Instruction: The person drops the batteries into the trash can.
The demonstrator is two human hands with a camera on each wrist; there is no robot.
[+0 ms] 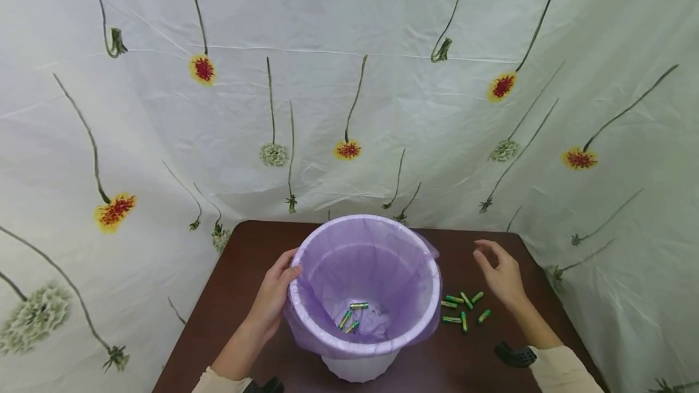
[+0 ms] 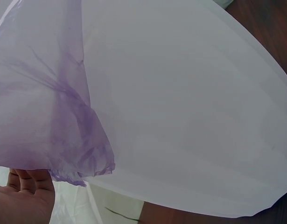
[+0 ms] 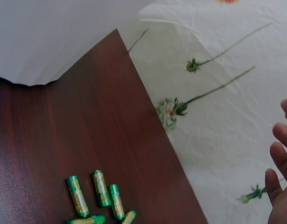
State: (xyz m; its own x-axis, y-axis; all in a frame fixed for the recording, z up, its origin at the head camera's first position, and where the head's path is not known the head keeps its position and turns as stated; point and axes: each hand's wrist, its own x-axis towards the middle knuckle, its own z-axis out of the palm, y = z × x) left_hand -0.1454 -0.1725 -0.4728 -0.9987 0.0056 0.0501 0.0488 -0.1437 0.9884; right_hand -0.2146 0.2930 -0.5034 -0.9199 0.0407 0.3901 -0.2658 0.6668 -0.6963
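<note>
A white wastebasket [image 1: 357, 369] lined with a translucent purple bag [image 1: 382, 253] stands on the table. My left hand [image 1: 273, 296] grips its left rim, thumb over the edge and fingers outside against the bag. Three green-and-gold batteries [image 1: 358, 306] lie at the bottom of the liner. My right hand [image 1: 502, 275] hovers to the right of the wastebasket, fingers loosely bent with nothing in them. Several more batteries [image 1: 464, 321] lie scattered on the table below that hand; some also show in the right wrist view, where the fingers [image 3: 283, 135] appear at the right edge.
The dark brown wooden table [image 1: 256, 247] has rounded far corners. A pale fabric with printed flowers [image 1: 327, 90] hangs behind and along both sides. Dark bands [image 1: 514, 355] sit at both wrists, by light sleeves.
</note>
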